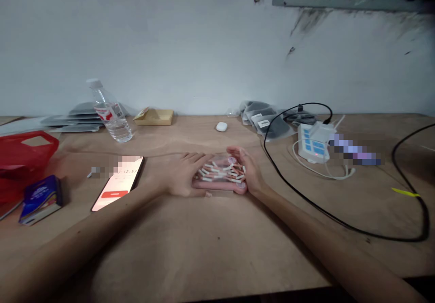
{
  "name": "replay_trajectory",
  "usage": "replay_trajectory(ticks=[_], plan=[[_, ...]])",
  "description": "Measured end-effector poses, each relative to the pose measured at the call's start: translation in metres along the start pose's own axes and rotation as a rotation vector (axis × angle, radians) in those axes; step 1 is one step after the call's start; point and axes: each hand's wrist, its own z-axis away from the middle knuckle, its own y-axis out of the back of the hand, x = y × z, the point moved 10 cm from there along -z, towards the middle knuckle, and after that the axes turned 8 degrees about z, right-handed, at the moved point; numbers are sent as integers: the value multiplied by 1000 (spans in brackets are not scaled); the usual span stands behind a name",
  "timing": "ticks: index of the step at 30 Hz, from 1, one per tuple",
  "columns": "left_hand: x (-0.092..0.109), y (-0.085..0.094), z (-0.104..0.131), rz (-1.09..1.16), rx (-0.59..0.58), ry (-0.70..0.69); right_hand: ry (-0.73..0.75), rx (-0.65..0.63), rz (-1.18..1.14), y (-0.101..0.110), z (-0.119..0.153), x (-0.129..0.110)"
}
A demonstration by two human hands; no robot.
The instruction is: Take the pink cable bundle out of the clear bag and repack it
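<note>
A pink case with a clear middle lies on the table in front of me. Many short white-and-pink sticks show in it, lying in all directions; what they are I cannot make out. Over its left end lies my left hand, palm down, with the fingers toward the far side and the thumb along the near edge. My right hand curves around the right end, its fingertips at the far corner. Both hands hold the case between them and hide its ends. Some motion blur softens the fingers.
Left on the wooden table are a lit phone, a blue packet, a red bag and a tilted water bottle. Behind are a yellow box and white earbud case. A power strip and black cable lie right.
</note>
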Motion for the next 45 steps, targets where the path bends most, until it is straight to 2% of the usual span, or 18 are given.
replay_trajectory(ticks=[4,8,10,13,16,22,28,34,39,45], plan=[[-3,0,1,4,7,16,87,-219,29,-17,-1,-6],[-13,0,2,-46,-4,74,129,-262,98,4,-8,-10],[-18,2,2,-53,10,105,170,-331,233,12,-10,-12],[-24,5,3,-55,28,129,184,-547,360,10,-7,-8],[-30,5,4,-53,11,110,221,-648,403,4,-4,-8],[-42,2,7,-66,6,119,415,-572,600,-4,2,-18],[-36,1,7,-120,-24,108,488,-526,722,-9,3,-15],[-38,0,6,-91,11,80,548,-545,808,-25,2,-12],[-42,-3,6,-98,8,81,553,-558,776,-25,4,-13],[-41,-1,6,-79,17,90,604,-440,675,-13,7,-30]])
